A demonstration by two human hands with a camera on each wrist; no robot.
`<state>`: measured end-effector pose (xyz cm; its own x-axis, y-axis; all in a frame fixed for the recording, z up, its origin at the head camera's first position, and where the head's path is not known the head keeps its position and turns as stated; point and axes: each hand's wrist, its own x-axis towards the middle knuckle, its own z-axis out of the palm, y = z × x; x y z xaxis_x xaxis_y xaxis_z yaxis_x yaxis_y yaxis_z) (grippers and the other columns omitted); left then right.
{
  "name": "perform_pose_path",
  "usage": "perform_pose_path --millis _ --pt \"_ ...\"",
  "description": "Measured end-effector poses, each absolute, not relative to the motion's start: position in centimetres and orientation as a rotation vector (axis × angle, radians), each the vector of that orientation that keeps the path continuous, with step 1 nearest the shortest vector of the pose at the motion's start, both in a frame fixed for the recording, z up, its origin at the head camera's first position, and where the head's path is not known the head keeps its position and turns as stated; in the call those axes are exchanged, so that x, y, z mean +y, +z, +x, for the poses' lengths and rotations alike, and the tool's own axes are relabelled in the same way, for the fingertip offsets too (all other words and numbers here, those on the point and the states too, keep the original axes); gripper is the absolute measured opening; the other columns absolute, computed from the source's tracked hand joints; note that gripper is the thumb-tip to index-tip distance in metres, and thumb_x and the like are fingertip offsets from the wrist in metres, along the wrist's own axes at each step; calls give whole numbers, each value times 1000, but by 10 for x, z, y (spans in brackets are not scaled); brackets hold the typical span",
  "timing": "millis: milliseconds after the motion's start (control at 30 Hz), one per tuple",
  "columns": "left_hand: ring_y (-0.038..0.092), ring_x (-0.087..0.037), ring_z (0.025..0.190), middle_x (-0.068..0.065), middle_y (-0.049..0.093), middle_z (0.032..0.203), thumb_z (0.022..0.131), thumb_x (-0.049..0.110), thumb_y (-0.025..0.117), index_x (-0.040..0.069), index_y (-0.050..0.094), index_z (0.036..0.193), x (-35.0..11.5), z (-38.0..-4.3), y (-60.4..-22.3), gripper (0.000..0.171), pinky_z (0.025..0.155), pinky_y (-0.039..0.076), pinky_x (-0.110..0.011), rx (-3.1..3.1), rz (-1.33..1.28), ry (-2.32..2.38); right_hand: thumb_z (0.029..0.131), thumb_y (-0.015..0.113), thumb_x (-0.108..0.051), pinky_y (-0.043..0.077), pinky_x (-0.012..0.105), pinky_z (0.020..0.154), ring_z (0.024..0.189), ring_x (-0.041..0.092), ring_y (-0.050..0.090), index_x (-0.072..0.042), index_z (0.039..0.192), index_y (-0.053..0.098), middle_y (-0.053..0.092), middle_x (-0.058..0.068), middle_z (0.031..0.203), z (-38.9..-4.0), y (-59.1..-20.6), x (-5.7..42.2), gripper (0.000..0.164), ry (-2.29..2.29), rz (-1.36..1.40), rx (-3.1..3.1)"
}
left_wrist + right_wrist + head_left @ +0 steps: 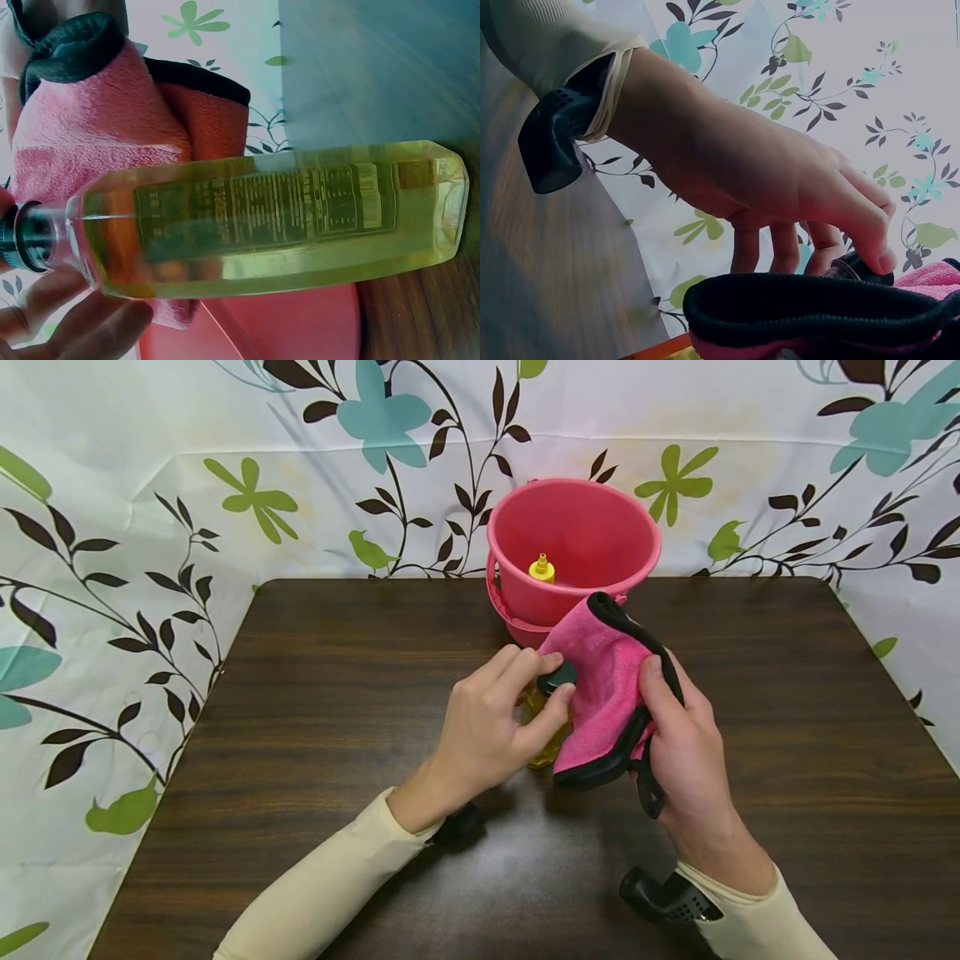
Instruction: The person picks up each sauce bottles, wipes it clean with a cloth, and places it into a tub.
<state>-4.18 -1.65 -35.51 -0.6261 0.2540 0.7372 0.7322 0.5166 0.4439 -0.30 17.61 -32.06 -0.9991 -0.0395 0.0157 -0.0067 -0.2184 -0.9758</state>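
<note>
My left hand [487, 714] pinches the dark cap [558, 677] of a clear bottle of yellow liquid [285, 217] between thumb and fingers. The bottle stands upright on the table, its printed label seen through the liquid in the left wrist view. My right hand [690, 752] grips a pink cloth [600, 693] with black edging, its thumb on top and most of its fingers hidden behind the fabric. The cloth hangs close beside the bottle and covers part of it in the head view. In the right wrist view the cloth's black edge [810, 307] hides most of the bottle.
Behind the cloth stands a pink bucket [573, 527] with a bottle inside whose yellow nozzle cap [542, 568] shows. A dark wooden table [337, 652] lies under everything. A leaf-patterned curtain [247, 427] hangs along the back and sides.
</note>
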Motion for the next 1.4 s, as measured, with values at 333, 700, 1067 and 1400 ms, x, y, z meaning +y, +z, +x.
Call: perform_pose_path --millis 333,700,1067,1400 --pt "58 -17 75 -5 64 91 97 26 73 11 72 122 -14 -30 -355 29 63 49 -25 -2220 -710 -1098 113 44 -43 57 24 102 141 26 50 -30 160 47 48 0 160 2 -328 168 49 -2332 -166 2101" --pt "69 -14 102 -4 67 117 98 18 72 17 64 140 -15 -17 -361 43 85 65 -30 -2218 -663 -1400 110 53 -16 53 21 107 147 21 46 -32 161 45 48 -8 163 1 -342 158 54 -2249 -330 2290" --pt "66 -15 111 -4 68 126 97 15 73 20 65 141 -17 -20 -371 45 90 62 -34 -2166 -719 -1358 108 57 -14 52 20 108 149 16 46 -37 162 42 47 -14 164 -4 -357 153 60 -2197 -359 2367" --pt "67 -23 120 -14 64 136 95 12 76 14 69 136 -22 -31 -378 41 98 60 -32 -2054 -922 -1112 111 54 -24 54 20 105 144 17 49 -41 160 44 49 -11 160 -8 -370 154 53 -2210 -230 2287"
